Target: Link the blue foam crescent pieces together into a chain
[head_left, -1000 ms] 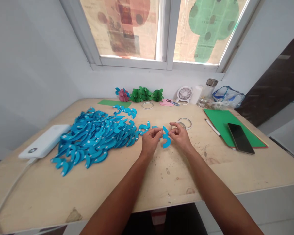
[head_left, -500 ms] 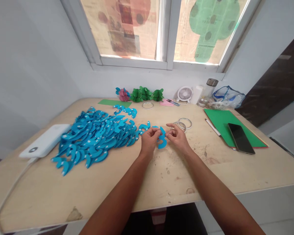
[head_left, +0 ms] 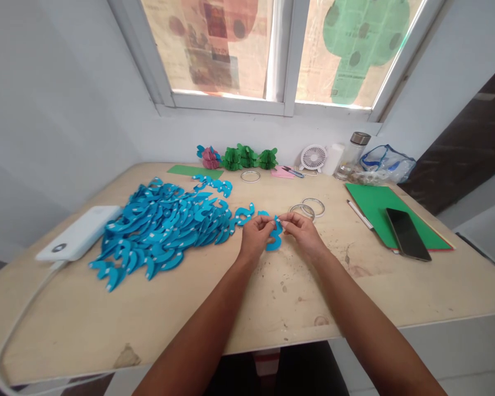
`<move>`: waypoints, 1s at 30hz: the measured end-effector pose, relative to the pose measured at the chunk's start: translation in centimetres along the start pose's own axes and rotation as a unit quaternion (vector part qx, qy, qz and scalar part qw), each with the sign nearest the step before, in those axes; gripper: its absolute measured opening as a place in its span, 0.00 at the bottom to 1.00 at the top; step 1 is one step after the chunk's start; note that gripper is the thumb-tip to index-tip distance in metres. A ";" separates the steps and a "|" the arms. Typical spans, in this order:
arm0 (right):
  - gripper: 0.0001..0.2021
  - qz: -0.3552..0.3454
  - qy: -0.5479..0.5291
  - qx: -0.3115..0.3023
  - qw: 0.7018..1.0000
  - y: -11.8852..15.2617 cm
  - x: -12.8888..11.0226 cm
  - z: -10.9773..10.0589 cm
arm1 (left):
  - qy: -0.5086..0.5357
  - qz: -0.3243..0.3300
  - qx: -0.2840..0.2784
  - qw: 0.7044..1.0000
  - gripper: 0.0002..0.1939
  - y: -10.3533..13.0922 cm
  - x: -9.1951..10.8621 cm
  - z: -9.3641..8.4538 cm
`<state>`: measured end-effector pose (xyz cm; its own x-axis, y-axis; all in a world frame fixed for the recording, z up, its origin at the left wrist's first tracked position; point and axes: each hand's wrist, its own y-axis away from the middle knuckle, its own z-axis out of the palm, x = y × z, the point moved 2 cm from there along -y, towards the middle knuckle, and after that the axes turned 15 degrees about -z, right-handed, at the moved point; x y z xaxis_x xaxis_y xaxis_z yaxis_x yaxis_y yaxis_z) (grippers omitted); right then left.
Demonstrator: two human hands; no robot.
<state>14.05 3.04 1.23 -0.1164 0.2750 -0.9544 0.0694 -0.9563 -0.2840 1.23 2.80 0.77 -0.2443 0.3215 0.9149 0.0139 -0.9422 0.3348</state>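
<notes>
Between my two hands is a blue curved paper cutout [head_left: 274,243], held up by its top edge. My left hand [head_left: 256,235] pinches it from the left, and my right hand [head_left: 300,228] closes its fingertips on the same top edge from the right. The fingertips nearly meet, partly hiding the paper there. Just left of my left hand lies another blue cutout [head_left: 243,213] with white squares on it. A big heap of blue paper cutouts [head_left: 165,220], also dotted with white squares, covers the table's left part.
Two tape rolls [head_left: 313,207] lie beyond my right hand. A phone [head_left: 407,234] rests on green paper [head_left: 371,198], beside a pen [head_left: 359,214]. A white power bank [head_left: 78,234] with a cable sits left. Green paper ornaments [head_left: 246,157], a small fan [head_left: 313,158] and a bottle [head_left: 353,154] stand along the wall.
My right hand's fingers have come together at the cutout's top edge, close to my left fingertips. The view has shifted slightly.
</notes>
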 end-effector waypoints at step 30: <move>0.09 0.004 -0.016 0.002 1.000 0.1 -0.3 0.3 | 0.018 0.026 -0.027 0.999 0.09 -0.5 -0.5 -0.1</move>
<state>13.76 2.77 1.55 -0.1481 0.2637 -0.9532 0.0669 -0.9589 -0.2757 1.22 3.15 0.10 -0.2798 0.2690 0.9216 -0.0241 -0.9616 0.2734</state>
